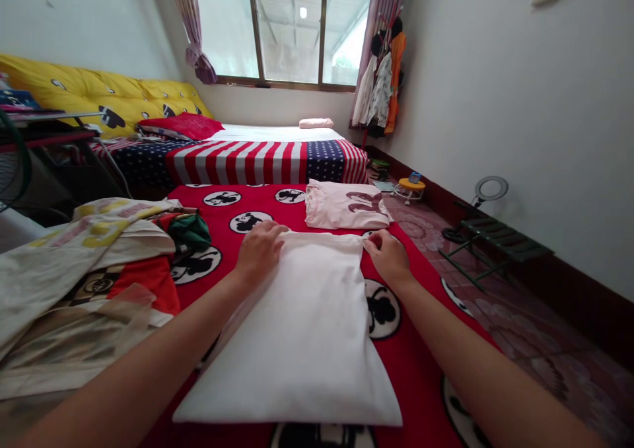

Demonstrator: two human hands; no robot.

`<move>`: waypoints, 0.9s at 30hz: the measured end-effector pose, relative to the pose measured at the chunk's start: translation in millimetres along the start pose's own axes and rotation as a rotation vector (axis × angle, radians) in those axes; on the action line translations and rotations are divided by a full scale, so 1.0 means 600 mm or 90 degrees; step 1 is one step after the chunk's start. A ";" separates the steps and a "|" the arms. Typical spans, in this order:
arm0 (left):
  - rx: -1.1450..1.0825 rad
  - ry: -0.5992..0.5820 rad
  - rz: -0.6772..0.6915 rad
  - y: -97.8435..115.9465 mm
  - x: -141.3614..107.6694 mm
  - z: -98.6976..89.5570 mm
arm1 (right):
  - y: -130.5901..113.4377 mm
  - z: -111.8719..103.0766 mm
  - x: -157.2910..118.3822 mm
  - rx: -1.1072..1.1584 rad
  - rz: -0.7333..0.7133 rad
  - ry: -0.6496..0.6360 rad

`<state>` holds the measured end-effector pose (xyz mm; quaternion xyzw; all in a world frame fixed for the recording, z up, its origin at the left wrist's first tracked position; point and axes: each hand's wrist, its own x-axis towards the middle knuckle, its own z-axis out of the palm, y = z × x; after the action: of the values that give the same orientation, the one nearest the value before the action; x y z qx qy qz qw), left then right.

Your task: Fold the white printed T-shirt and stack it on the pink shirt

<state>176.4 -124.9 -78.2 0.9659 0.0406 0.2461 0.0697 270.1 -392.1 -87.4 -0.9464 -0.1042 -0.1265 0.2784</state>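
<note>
A white shirt (302, 329), folded into a long panel, lies flat in front of me on a red blanket (341, 289) with black-and-white round prints. My left hand (261, 251) is at its far left corner, fingers closed on the edge. At the far right corner, my right hand (387, 256) pinches the cloth between thumb and fingers. The edge between both hands is stretched nearly straight. Just beyond it rests a folded pink shirt (341, 205) with a dark reddish print.
A loose heap of clothes (94, 269) lies to the left on the blanket. Farther back stands a bed with a striped, starred cover (238, 160). On the tiled floor at right are a green folding stool (495, 240) and a ring light (491, 189).
</note>
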 end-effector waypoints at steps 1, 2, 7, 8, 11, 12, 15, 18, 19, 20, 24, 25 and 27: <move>0.010 -0.024 -0.037 -0.012 -0.017 -0.013 | 0.003 -0.013 -0.012 -0.004 -0.007 -0.020; 0.030 -0.063 -0.082 -0.024 -0.035 -0.025 | 0.007 -0.025 -0.028 -0.006 -0.010 -0.073; 0.108 -0.304 -0.220 -0.043 -0.119 -0.067 | 0.020 -0.046 -0.135 0.066 0.068 -0.460; 0.105 -0.309 -0.220 -0.040 -0.130 -0.068 | 0.019 -0.043 -0.153 0.094 0.067 -0.470; 0.112 -0.263 -0.221 -0.030 -0.149 -0.064 | 0.012 -0.034 -0.185 0.140 0.006 -0.423; 0.121 -0.244 -0.223 -0.029 -0.153 -0.062 | 0.011 -0.033 -0.189 0.115 -0.022 -0.396; 0.139 -0.209 -0.236 -0.035 -0.157 -0.061 | 0.011 -0.046 -0.186 -0.083 -0.080 -0.312; 0.138 -0.196 -0.258 -0.035 -0.151 -0.062 | 0.000 -0.069 -0.164 -0.252 -0.080 -0.275; 0.136 -0.184 -0.266 -0.032 -0.146 -0.061 | -0.012 -0.074 -0.153 -0.269 -0.081 -0.251; 0.130 -0.162 -0.273 -0.028 -0.140 -0.058 | -0.028 -0.075 -0.141 -0.263 -0.092 -0.216; -0.020 -0.042 -0.319 -0.029 -0.118 -0.035 | -0.125 -0.037 -0.088 0.026 -0.203 -0.163; -0.072 -0.031 -0.331 -0.035 -0.116 -0.028 | -0.151 -0.018 -0.075 0.122 -0.209 -0.194; -0.145 -0.032 -0.339 -0.051 -0.116 -0.013 | -0.199 0.028 -0.050 0.248 -0.183 -0.251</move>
<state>110.1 -101.8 -108.9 0.9131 0.2631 0.1977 0.2406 212.6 -288.6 -50.1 -0.8571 -0.3114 0.0436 0.4081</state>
